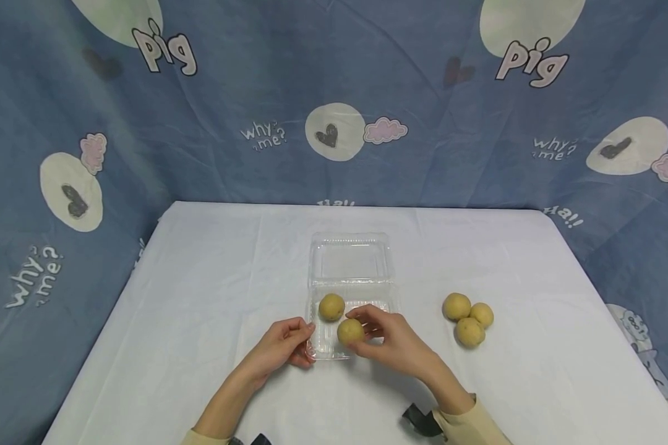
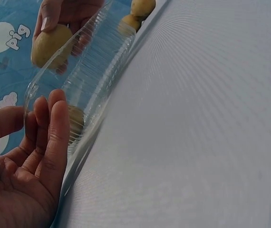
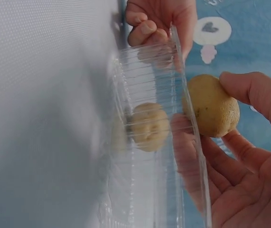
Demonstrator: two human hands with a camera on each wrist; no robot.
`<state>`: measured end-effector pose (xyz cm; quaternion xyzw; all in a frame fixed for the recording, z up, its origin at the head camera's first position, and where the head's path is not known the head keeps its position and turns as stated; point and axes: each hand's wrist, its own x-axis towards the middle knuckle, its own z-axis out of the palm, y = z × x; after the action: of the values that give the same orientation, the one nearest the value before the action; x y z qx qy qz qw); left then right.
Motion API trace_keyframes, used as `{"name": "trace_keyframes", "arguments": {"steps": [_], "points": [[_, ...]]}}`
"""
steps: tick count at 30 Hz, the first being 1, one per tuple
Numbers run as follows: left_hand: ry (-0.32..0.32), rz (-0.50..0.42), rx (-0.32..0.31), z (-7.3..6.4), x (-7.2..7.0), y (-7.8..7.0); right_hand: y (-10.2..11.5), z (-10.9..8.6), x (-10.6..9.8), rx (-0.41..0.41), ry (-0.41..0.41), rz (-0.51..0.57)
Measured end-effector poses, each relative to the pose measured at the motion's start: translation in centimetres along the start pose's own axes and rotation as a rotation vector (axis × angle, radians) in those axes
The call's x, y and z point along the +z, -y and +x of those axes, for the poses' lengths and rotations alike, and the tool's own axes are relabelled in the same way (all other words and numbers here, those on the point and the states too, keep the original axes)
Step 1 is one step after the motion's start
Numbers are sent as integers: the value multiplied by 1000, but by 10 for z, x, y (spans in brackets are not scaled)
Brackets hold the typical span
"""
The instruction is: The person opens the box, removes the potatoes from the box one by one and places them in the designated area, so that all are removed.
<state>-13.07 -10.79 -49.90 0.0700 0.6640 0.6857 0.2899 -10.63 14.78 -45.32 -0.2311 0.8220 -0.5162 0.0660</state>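
A clear plastic clamshell container [image 1: 324, 346] lies open on the table, its lid [image 1: 351, 256] folded back away from me. My left hand [image 1: 286, 343] pinches the container's left rim between thumb and fingers. One small round yellow potato [image 1: 331, 307] sits inside, towards the left. My right hand [image 1: 392, 340] grips a second potato [image 1: 351, 332] with thumb and fingertips, over the near part of the container. In the right wrist view, this held potato [image 3: 212, 105] is above the rim, while the potato inside [image 3: 150, 127] shows through the ribbed wall.
To the right of the container, three more potatoes [image 1: 470, 332] lie touching in a group on the white tablecloth [image 1: 211, 272]. A blue printed cloth [image 1: 211, 111] hangs behind the table and along its sides.
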Motion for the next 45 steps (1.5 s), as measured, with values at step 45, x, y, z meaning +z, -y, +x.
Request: {"name": "trace_keyframes", "arguments": {"steps": [45], "points": [[-17, 26, -13, 1, 0, 1, -4, -51, -26, -16, -141, 18]]}}
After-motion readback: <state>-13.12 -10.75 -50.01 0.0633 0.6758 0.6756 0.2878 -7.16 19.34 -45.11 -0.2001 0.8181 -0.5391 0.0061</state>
